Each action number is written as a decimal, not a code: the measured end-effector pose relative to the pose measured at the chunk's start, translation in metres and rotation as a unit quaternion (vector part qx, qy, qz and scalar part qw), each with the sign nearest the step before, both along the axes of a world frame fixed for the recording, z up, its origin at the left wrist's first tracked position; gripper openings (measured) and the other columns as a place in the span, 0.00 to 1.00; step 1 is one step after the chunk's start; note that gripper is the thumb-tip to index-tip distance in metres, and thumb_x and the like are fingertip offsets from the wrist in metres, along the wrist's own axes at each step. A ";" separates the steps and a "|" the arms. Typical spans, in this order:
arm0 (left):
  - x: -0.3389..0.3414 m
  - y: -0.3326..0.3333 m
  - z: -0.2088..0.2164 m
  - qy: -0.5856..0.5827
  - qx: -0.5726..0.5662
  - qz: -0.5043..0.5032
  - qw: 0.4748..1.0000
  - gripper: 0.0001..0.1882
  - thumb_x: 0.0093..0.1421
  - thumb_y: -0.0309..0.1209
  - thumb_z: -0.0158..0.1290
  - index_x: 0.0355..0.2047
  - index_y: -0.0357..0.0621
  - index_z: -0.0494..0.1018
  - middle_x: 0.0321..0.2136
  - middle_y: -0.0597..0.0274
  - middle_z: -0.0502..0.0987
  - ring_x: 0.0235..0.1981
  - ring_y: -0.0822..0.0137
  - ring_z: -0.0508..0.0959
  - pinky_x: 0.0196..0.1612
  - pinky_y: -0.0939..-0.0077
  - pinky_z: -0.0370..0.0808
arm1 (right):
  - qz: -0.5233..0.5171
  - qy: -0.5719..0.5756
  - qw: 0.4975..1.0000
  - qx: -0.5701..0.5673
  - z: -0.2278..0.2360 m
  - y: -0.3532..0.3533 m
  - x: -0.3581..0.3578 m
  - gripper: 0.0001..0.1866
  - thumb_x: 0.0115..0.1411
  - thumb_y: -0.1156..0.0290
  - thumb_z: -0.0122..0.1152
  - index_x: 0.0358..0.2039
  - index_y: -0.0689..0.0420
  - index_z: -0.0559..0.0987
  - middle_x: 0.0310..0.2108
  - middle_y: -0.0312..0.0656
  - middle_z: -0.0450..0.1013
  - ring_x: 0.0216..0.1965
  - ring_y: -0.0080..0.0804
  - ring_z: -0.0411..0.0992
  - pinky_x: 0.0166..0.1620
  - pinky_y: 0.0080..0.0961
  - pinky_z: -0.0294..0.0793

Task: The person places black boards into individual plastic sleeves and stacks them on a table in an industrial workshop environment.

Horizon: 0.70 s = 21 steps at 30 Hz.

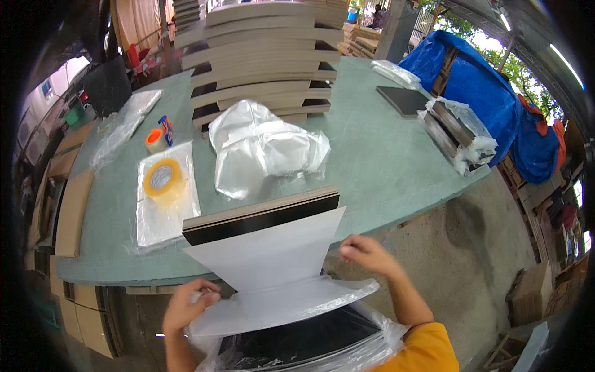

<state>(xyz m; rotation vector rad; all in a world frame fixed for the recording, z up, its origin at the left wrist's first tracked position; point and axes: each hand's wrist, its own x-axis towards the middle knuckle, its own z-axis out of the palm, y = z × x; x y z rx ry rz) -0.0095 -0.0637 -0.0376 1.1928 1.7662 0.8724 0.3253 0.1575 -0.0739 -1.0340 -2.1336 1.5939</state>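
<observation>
A stack of flat boards (pixel 266 217), black-faced with grey-brown edges, leans at the table's near edge. A white sheet (pixel 273 254) stands against it. Below, clear plastic film (pixel 365 290) crosses the sheet, and a black panel (pixel 304 338) in clear wrapping lies close to my body. My left hand (pixel 189 304) is closed at the film's left edge, its fingertips seemingly pinching it. To the right of the white sheet, my right hand (pixel 365 253) is raised with curled fingers; whatever it may hold is too small to make out.
A tall pile of boards (pixel 260 62) stands on the green table (pixel 365 149). Nearby are crumpled clear plastic (pixel 263 149), a tape roll (pixel 162 178) on flat plastic bags (pixel 167 226), an orange-cored tape roll (pixel 155 141) and wrapped pieces (pixel 458 133). Cardboard (pixel 74 211) lines the left side.
</observation>
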 end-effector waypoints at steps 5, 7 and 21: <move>0.054 0.015 0.040 -0.135 -0.007 -0.442 0.887 0.10 0.52 0.33 0.51 0.34 0.43 0.71 0.29 0.59 0.75 0.28 0.66 0.73 0.35 0.77 0.69 | 0.548 0.151 0.811 -0.136 0.029 -0.044 -0.049 0.30 0.58 0.50 0.39 0.52 0.63 0.61 0.53 0.54 0.55 0.56 0.42 0.53 0.56 0.35 0.49; 0.074 0.026 -0.033 -0.163 0.024 -0.381 0.910 0.10 0.52 0.31 0.51 0.33 0.42 0.71 0.26 0.58 0.74 0.26 0.69 0.72 0.32 0.75 0.68 | 0.479 -0.034 0.876 -0.041 -0.044 -0.072 -0.047 0.34 0.58 0.47 0.37 0.55 0.63 0.56 0.58 0.51 0.48 0.59 0.41 0.45 0.59 0.35 0.42; 0.071 0.103 0.040 -0.062 0.293 -0.094 0.949 0.27 0.49 0.34 0.54 0.48 0.40 0.59 0.41 0.60 0.66 0.42 0.71 0.65 0.44 0.75 0.63 | 0.125 0.115 0.982 -0.077 0.044 -0.046 -0.112 0.17 0.49 0.64 0.61 0.35 0.62 0.73 0.30 0.37 0.71 0.31 0.23 0.68 0.35 0.18 0.67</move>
